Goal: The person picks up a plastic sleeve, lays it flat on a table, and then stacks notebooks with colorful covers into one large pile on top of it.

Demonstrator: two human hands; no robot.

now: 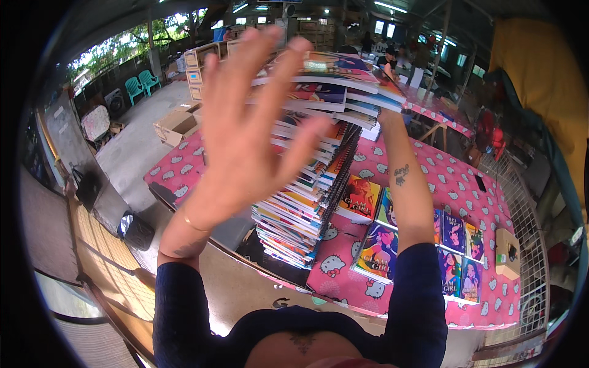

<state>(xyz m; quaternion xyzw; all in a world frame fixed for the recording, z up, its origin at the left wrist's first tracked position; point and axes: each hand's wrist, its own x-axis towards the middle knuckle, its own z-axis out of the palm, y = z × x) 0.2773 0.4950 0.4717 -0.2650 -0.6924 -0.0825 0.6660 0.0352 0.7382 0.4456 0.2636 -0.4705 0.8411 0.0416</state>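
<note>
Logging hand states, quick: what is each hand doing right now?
Left hand: open, fingers spread, flat against the side of the tall stack of spiral notebooks.
Right hand: mostly hidden under the stack's top notebooks; grip cannot be told.

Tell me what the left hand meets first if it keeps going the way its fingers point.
Probably the tall stack of spiral notebooks: the open left hand faces its near side, though depth is unclear.

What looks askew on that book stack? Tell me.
The tall stack of notebooks leans and is ragged: its top few books stick out to the right past the ones below. The left hand is spread open against its near side; the right hand is hidden behind the top books.
</note>
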